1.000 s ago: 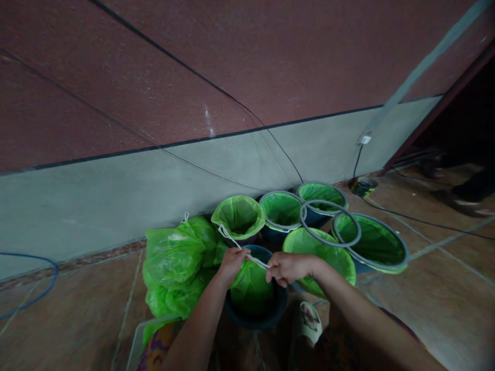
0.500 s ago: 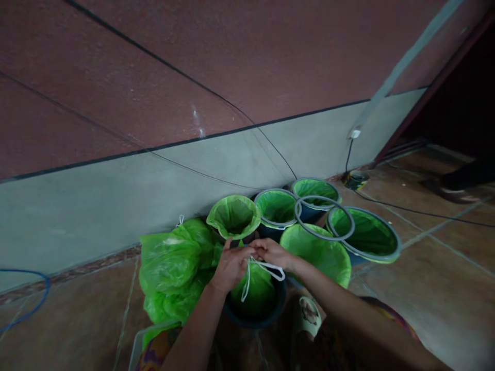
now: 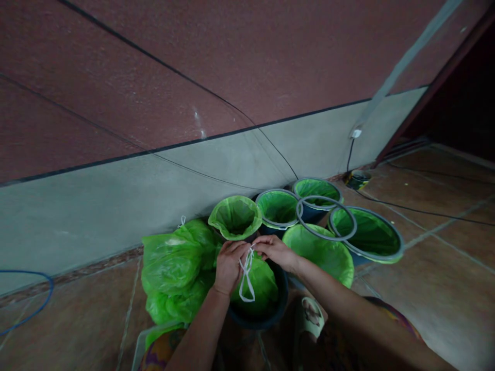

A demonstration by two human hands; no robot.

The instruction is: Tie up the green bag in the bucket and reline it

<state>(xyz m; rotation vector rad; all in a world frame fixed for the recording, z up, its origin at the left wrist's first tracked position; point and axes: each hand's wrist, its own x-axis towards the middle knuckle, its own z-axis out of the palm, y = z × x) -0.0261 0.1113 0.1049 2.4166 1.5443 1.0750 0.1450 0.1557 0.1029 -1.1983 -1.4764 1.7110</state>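
My left hand (image 3: 229, 264) and my right hand (image 3: 275, 251) meet over a dark bucket (image 3: 284, 304). Both hands are closed on a white drawstring (image 3: 247, 288), whose loop hangs down between them. Below the string, a green plastic bag (image 3: 261, 286) bulges up inside the bucket, its gathered top at my fingers. The fingertips partly hide where the string meets the bag. Just beyond my hands stands a bin with a green liner (image 3: 235, 216) folded over its rim.
Tied green bags (image 3: 174, 263) are heaped on the left. Several bins with green liners stand along the wall, one liner (image 3: 317, 255) under a loose grey ring (image 3: 350, 226). A can (image 3: 358, 179), a black cable (image 3: 421, 210) and a blue hose (image 3: 48, 293) lie on the floor. My slippered foot (image 3: 312, 317) is beside the bucket.
My hands have shifted slightly on the string, and its loop, earlier stretched to the right, now hangs straight down. A person's foot at the far right has left the view.
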